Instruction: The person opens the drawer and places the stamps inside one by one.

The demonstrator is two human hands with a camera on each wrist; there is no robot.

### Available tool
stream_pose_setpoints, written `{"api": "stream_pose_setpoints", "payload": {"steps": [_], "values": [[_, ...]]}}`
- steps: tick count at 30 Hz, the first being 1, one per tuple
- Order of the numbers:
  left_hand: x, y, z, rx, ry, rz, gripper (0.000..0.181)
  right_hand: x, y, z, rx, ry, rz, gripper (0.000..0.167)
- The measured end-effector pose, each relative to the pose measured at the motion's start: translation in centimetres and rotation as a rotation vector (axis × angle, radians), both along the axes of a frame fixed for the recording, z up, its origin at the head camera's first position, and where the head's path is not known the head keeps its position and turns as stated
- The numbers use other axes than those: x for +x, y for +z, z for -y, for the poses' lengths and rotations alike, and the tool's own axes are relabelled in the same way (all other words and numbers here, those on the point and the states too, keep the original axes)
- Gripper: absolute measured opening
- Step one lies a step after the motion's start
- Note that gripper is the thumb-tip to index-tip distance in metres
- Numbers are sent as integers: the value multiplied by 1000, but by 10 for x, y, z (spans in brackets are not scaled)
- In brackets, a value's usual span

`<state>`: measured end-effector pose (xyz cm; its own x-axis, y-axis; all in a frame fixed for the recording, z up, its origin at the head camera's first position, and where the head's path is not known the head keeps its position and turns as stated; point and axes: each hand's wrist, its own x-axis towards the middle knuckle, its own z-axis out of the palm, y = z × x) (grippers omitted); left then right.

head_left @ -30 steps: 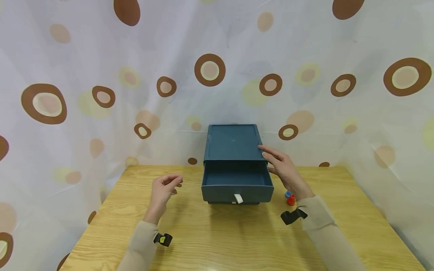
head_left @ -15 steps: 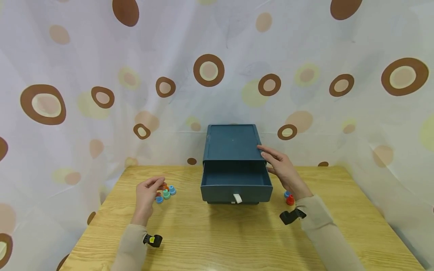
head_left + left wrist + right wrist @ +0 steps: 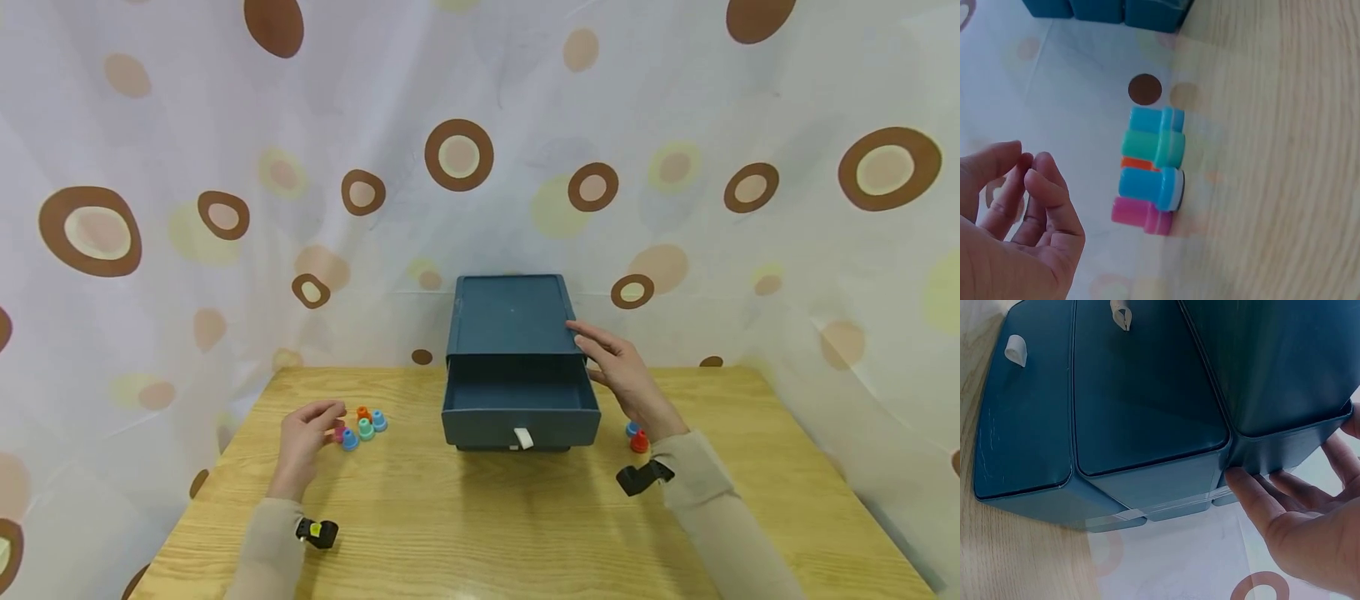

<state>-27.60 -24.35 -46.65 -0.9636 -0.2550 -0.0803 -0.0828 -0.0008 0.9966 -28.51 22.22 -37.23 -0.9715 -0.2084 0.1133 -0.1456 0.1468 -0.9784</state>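
Note:
A blue cabinet (image 3: 512, 317) of stacked drawers stands at the back of the table, its top drawer (image 3: 521, 427) pulled out and bare inside. My right hand (image 3: 626, 375) rests against the cabinet's right side; in the right wrist view several fingers touch the side wall. On the left, my left hand (image 3: 303, 442) hovers beside a group of small stamp-like pegs, holding nothing. Pink (image 3: 1141, 215), blue (image 3: 1147, 187), green (image 3: 1150, 147) and light blue pegs (image 3: 1154, 119) show in the left wrist view, with an orange peg (image 3: 1138, 164) partly hidden behind them.
A red peg (image 3: 639, 442) and a blue peg (image 3: 633, 429) stand right of the cabinet, below my right hand. White loop pulls (image 3: 1016, 350) stick out from the drawer fronts. A patterned cloth (image 3: 187, 317) hangs behind the wooden table (image 3: 480, 525).
My left hand has moved left, away from the cabinet, to the left side of the peg group, uncovering the pegs. My right hand stays at the cabinet's side.

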Motion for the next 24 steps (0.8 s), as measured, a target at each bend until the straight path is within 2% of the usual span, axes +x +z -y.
{"api": "stream_pose_setpoints", "payload": {"steps": [5,8,10,15,24], "values": [[-2,-5,10,-25,26,42,25,-2,0,1,-3,1,2,57],[-3,-7,15,-32,14,76,29,-1,0,0,-4,0,1,56],[-4,-8,19,-33,-7,101,30,-1,0,-1,-2,2,-3,56],[-9,-15,28,-66,-58,156,44,-1,1,0,-10,3,0,57],[-15,-29,42,-128,-184,192,53,0,1,1,-18,7,13,57]]}}
